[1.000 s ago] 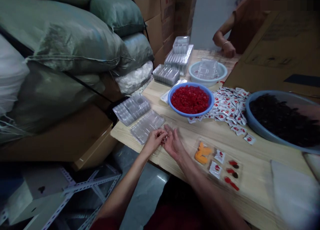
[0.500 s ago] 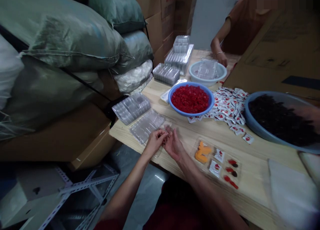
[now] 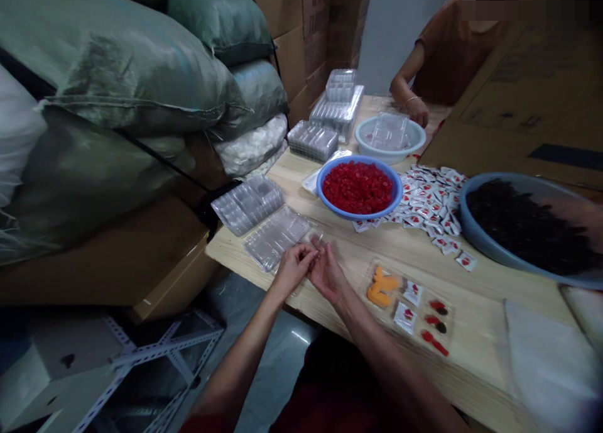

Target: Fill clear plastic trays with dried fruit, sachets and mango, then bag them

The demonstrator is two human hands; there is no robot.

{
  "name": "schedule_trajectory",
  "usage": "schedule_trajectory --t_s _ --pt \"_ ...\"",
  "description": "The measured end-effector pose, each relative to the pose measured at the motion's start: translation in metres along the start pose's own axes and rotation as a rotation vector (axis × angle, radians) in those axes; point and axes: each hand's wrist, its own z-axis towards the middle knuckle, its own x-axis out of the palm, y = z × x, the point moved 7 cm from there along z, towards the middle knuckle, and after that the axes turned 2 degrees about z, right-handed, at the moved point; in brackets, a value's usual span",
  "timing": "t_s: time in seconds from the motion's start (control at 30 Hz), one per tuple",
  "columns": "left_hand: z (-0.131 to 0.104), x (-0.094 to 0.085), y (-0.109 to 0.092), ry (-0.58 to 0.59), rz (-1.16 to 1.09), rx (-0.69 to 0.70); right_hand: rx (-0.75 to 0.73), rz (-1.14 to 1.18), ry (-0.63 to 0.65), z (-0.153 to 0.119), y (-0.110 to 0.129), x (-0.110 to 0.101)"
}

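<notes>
My left hand (image 3: 293,266) is closed in a pinch at the table's front left, its fingertips meeting those of my right hand (image 3: 327,273). My right hand is turned partly palm up, its fingers curled. What lies between the fingertips is too small to make out. A clear plastic tray (image 3: 316,235) shows partly behind and under both hands. Left of them are a flat clear tray (image 3: 277,235) and a stack of clear trays (image 3: 248,203). To the right lies a filled tray (image 3: 393,279) with orange pieces (image 3: 380,288), white packets (image 3: 405,317) and red and black pieces.
Beyond my hands stand a blue bowl of red pieces (image 3: 358,188), scattered packets (image 3: 431,197), a tub of black pieces (image 3: 527,225) and a pale basin (image 3: 365,147). Clear tray stacks (image 3: 313,139) are at the back. Another person's hand (image 3: 417,111) is beside the basin.
The other person's arm has shifted slightly left. My hands have hardly moved and remain together at the same place.
</notes>
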Motion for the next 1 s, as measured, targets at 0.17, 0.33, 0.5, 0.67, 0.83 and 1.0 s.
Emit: schedule_trajectory --t_s 0.17,0.33,0.5,0.67,0.83,1.0 --pt "0.001 0.001 0.003 0.007 -0.076 -0.030 0.002 -0.025 0.006 0.000 0.000 -0.001" --pt "0.004 0.002 0.013 -0.002 -0.086 -0.029 0.007 -0.009 0.000 0.001 -0.001 -0.002" --pt "0.001 0.000 0.002 -0.022 0.060 0.022 -0.004 -0.009 0.011 0.000 -0.001 0.001" --pt "-0.010 -0.004 -0.034 -0.090 0.503 0.148 -0.028 0.023 0.015 0.002 0.002 0.010" --pt "-0.001 -0.015 -0.050 -0.174 0.847 0.232 -0.025 0.105 -0.044 0.019 0.003 0.019" --pt "0.015 -0.042 -0.061 -0.275 0.991 0.297 -0.062 -0.026 -0.132 0.019 0.000 0.013"
